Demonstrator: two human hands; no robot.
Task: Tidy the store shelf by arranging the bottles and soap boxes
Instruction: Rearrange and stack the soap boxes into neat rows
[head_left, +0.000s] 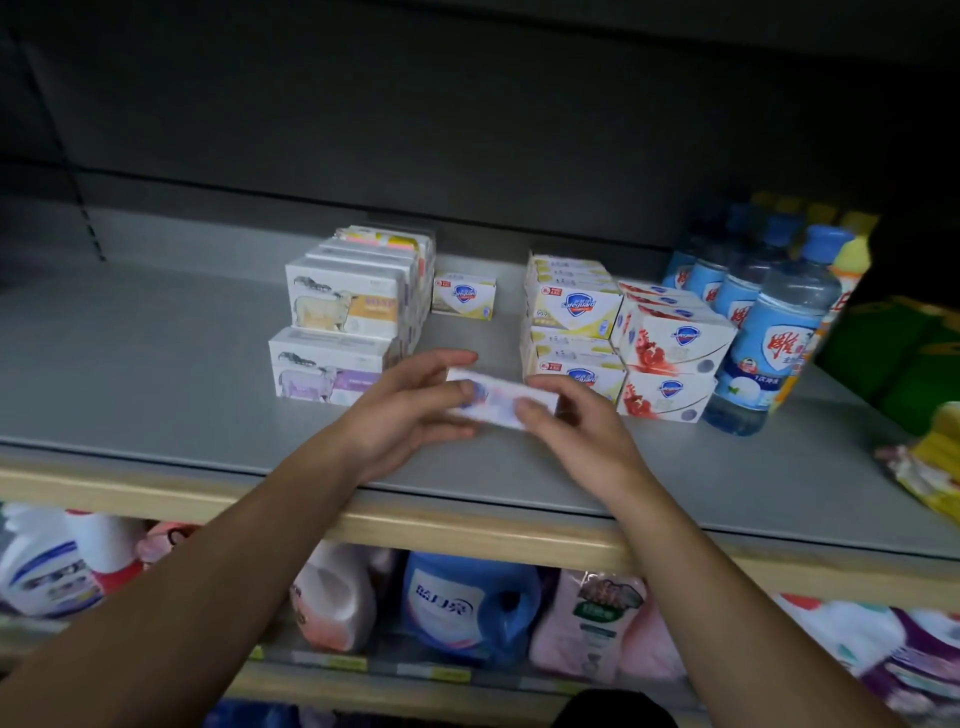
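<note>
A white soap box (498, 397) with blue and pink print hangs just above the grey shelf (156, 374). My left hand (410, 408) grips its left end and my right hand (566, 421) grips its right end. To the left stand stacked sheep-print soap boxes (340, 306). A single yellow Safeguard box (464, 295) sits behind. On the right are stacked yellow Safeguard boxes (574, 312) and red Safeguard boxes (675, 343). Blue-labelled bottles (769, 332) stand in rows at the far right.
Yellow and green packages (930, 457) lie at the shelf's right end. The lower shelf holds detergent jugs (467, 608) and pink refill pouches (592, 623). A beige shelf lip (467, 530) runs under my forearms. The shelf's back wall is dark.
</note>
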